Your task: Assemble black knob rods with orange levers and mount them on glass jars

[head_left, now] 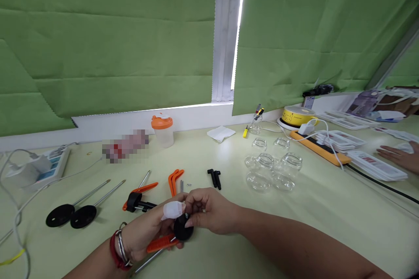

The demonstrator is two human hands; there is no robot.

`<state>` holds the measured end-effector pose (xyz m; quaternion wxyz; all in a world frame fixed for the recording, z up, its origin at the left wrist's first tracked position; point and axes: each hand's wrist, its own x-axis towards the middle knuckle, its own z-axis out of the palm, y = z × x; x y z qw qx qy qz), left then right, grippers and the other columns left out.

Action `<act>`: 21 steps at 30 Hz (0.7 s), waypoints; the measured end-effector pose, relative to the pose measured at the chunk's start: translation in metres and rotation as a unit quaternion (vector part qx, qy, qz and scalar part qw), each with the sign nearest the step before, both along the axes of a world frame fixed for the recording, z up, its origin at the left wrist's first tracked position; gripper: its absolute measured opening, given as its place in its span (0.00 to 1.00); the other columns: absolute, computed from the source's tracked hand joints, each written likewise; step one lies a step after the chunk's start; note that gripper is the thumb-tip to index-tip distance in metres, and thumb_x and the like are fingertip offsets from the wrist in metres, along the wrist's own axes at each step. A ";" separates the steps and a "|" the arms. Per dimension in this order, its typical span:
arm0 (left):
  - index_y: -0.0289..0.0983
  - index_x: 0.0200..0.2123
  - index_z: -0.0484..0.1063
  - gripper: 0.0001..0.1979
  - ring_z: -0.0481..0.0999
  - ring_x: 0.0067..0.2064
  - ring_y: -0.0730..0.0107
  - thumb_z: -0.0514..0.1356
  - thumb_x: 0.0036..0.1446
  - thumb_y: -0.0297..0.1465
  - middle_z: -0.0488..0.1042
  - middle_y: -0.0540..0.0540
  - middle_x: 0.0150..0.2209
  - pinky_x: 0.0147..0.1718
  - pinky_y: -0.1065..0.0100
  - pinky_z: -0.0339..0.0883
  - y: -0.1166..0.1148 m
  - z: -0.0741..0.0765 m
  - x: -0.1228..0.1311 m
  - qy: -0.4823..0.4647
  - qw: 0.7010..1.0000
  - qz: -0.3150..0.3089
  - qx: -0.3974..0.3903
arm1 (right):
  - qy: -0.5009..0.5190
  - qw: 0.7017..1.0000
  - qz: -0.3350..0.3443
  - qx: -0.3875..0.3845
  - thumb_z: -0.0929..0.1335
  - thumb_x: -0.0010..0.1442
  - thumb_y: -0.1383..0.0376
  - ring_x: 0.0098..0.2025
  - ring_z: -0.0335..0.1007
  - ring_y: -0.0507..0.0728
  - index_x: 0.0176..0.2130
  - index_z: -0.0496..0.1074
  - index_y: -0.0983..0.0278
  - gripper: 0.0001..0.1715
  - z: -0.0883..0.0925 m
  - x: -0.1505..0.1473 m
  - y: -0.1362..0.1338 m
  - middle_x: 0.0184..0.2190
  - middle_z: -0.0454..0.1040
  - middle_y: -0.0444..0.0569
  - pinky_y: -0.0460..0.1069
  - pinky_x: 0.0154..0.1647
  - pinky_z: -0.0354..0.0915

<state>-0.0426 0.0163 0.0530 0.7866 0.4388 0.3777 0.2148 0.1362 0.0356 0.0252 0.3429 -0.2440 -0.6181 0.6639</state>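
My left hand (149,224), a white cover on one finger, is wrapped round a tool with an orange handle (161,243), a metal rod (149,263) and a round black part (183,228). Pinching at that round black part are the fingers of my right hand (211,211); anything small between them is hidden. Just beyond my left hand lies a similar orange and black piece with a metal rod (135,200). Two loose orange handles (175,182) and short metal pins (182,186) are close past my fingertips, with two black handle-like pieces (214,178) farther right.
Two black discs with rods (83,216) lie at left, near a power strip (54,168). Several clear jars (263,172) stand right of centre, before an orange power strip (321,148). An orange-lidded cup (163,130) is at the back. Another person's hand (397,155) rests far right.
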 end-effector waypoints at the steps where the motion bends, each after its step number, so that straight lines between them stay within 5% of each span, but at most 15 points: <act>1: 0.41 0.50 0.63 0.27 0.69 0.26 0.70 0.57 0.48 0.46 0.71 0.47 0.31 0.30 0.66 0.60 0.000 0.000 0.000 0.003 1.000 0.001 -0.002 | 0.005 1.000 0.001 0.000 0.75 0.42 0.62 0.29 0.61 0.48 0.27 0.65 0.66 0.17 -0.001 0.000 0.000 0.27 0.66 0.42 0.46 0.32 0.59; 21: 0.40 0.50 0.60 0.32 0.71 0.27 0.68 0.58 0.45 0.51 0.71 0.47 0.30 0.25 0.70 0.55 -0.002 0.005 0.002 0.033 0.999 -0.003 0.004 | 0.001 1.000 -0.012 0.003 0.74 0.42 0.63 0.26 0.60 0.47 0.26 0.66 0.66 0.15 0.005 -0.002 -0.002 0.24 0.66 0.41 0.45 0.30 0.60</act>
